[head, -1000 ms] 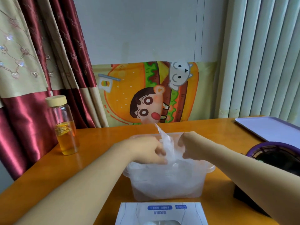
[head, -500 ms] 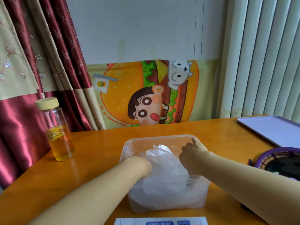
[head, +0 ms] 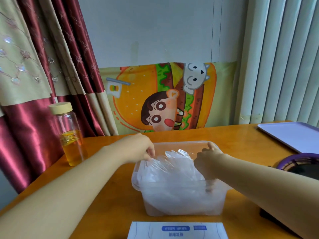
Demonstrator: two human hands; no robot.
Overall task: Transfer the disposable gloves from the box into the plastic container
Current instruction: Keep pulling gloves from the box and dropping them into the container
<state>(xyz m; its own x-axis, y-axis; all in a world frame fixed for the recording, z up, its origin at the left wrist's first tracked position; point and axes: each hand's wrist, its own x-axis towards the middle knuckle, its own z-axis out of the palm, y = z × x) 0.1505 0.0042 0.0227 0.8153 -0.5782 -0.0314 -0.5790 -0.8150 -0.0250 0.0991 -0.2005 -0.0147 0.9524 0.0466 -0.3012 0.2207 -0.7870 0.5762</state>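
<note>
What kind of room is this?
Probably a room in someone's home, though that's a guess. Red-and-cream curtains hang beside a wooden table, a cartoon picture leans against the wall, and a bottle of drink stands on the table.

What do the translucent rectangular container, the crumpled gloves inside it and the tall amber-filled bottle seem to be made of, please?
Translucent rectangular container: slightly frosted, semi-rigid plastic; its contents show blurred through the wall. Crumpled gloves: thin glossy plastic film, see-through with sharp creases. Tall amber-filled bottle: clear and shiny, probably glass, possibly hard plastic; its cream lid looks matt, material unclear.
</note>
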